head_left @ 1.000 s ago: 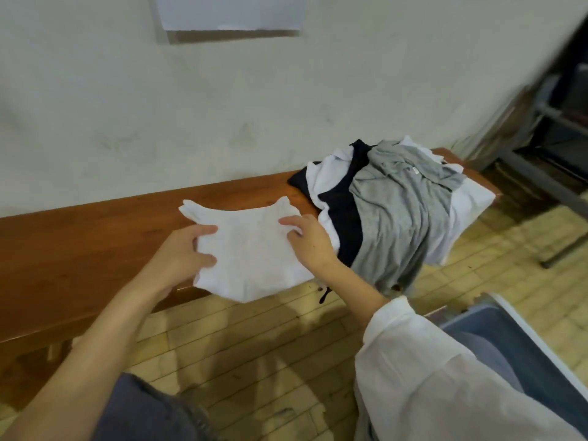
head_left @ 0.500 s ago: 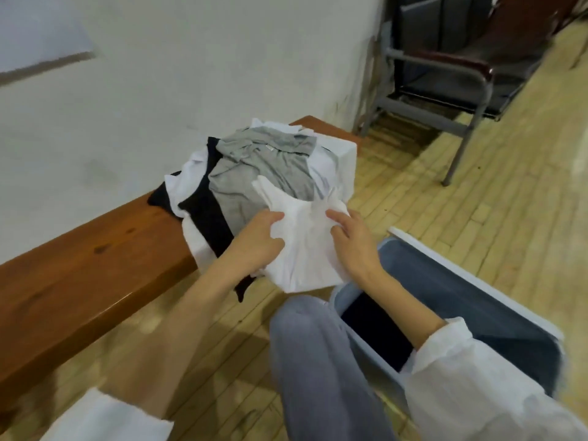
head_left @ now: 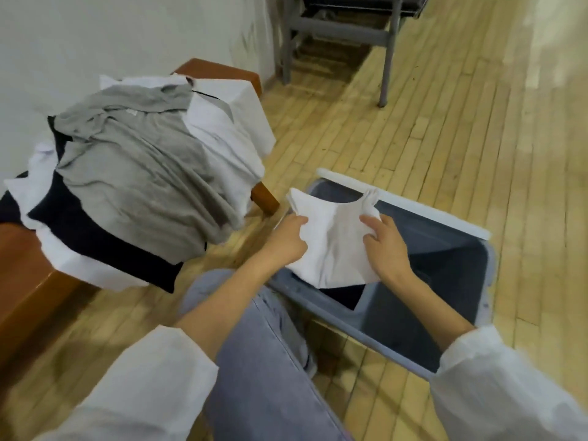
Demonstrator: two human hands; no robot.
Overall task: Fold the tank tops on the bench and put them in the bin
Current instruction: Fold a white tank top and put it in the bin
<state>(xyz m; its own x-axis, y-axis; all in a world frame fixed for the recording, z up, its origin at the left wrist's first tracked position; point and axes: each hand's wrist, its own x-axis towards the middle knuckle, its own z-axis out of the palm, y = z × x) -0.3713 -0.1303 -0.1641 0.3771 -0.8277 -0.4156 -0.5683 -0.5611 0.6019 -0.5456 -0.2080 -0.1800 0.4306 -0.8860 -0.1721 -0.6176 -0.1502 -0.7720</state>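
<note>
Holding a folded white tank top [head_left: 334, 249] over the open bin [head_left: 429, 214], right of frame centre, you are at the drop-in step for this piece. Your left hand [head_left: 288, 240] pinches the top's left edge, thumb on the upper face and fingers curled under. Your right hand [head_left: 386, 249] grips the right edge the same way, thumb and forefinger on the cloth. The top hangs between both hands, above the bin's near-left corner and not yet inside. One strap pokes up at its far right corner, near the white rim.

Done so far, by my read: this one top is folded and lifted off the bench [head_left: 19, 275]. A dark patch [head_left: 342, 296] shows low in the bin under the top. It may be a garment already placed, but I cannot tell from here.

Left to do: plenty. The pile in the left half of the frame is unfolded: a grey top [head_left: 143, 167] crumpled on the heap, a black piece [head_left: 105, 246] under it, and white pieces [head_left: 232, 122] draped over the bench end and hanging toward the floor. I cannot count them, since the layers overlap.

My judgement is early in the task, one top about to go in and most of the pile untouched. For the next move, lower the top flat so the fold holds, then release both pinches together.
</note>
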